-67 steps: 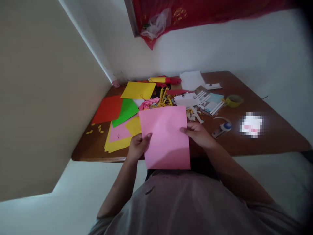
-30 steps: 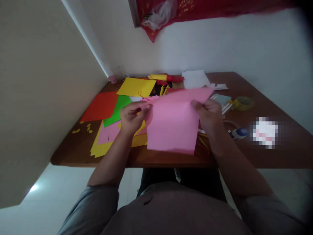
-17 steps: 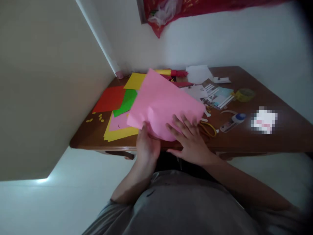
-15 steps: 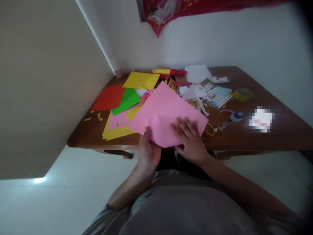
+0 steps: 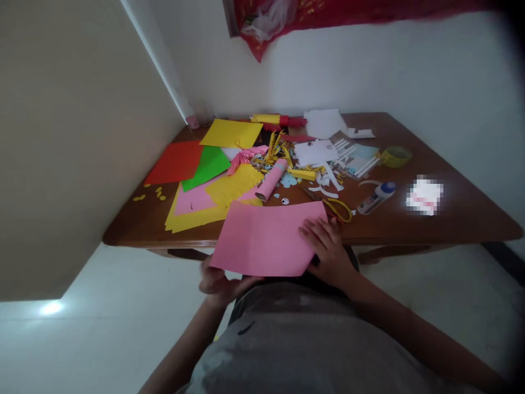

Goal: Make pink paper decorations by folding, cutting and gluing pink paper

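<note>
Near the left front corner of the wooden counter (image 5: 451,230), whose corners are rounded, small yellow discs (image 5: 161,196) lie loose; the smooth red sheet (image 5: 174,162) along the left edge overlaps a green sheet (image 5: 207,169). Nearer the front edge, flat yellow sheets (image 5: 174,222) are stacked, probably to keep the stock off to one side. The left hand (image 5: 217,283) is at the near-left corner of the pink sheet (image 5: 270,241), seemingly propping it from below; it is blurred and partly covered, so I cannot tell whether it grips. That sheet, thin, matt and gently bowed, spans the middle of the front edge, its near part overhanging the lap. Just behind it lies a rolled pink tube (image 5: 273,180), with curly paper scraps (image 5: 283,150) towards the back edge. The right hand (image 5: 332,257) clasps the sheet's right side, fingers (image 5: 318,235) laid across the top and thumb beneath, likely to steady its bend. Just beside it are yellow-handled scissors (image 5: 343,212), then a blue-capped plastic bottle (image 5: 375,201) and, further back towards the right edge, a glossy yellow tape roll (image 5: 396,157), all presumably kept within right-hand reach.
</note>
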`<state>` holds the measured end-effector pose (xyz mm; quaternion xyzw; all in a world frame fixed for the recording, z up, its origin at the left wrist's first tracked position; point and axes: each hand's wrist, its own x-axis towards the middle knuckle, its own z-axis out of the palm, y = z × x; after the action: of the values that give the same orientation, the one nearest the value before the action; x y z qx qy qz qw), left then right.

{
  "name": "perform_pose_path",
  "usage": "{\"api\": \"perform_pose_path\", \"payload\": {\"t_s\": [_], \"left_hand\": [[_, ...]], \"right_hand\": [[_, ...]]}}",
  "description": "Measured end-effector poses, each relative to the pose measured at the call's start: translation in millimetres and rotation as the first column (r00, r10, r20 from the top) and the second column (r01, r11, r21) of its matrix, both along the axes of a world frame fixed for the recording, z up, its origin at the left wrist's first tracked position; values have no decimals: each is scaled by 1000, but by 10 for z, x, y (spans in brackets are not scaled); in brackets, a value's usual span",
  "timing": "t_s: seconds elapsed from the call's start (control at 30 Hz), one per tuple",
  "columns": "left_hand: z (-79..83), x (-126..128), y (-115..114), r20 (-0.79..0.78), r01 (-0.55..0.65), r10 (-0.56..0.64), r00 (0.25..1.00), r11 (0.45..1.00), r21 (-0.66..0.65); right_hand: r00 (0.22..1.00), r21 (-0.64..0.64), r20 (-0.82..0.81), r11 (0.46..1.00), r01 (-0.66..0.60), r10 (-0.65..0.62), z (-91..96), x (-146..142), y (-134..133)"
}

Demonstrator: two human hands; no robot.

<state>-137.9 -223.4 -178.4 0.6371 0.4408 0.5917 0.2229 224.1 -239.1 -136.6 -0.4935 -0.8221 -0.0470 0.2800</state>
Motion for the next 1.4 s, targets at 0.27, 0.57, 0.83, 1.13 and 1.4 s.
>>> {"api": "perform_pose_path", "payload": {"t_s": [0.27, 0.57, 0.83, 1.13, 1.4], "left_hand": [[646, -441, 513, -623, 241, 120, 773, 852, 464], [624, -255, -363, -640, 302, 85, 764, 829, 471], [564, -181, -403, -589, 337, -46, 807, 855, 395], [643, -107, 27, -570, 311, -13, 822, 848, 429], [779, -296, 505, -622, 450, -159, 767, 825, 343]], "right_hand": [[956, -91, -74, 952, -291, 285, 196, 209, 141], [934, -114, -322, 974, -198, 153, 521, 430, 459], [958, -279, 26, 922, -267, 286, 607, -29, 975], [978, -240, -86, 949, -205, 190, 702, 336, 864], [956, -305, 110, 924, -229, 273, 336, 490, -16]]}}
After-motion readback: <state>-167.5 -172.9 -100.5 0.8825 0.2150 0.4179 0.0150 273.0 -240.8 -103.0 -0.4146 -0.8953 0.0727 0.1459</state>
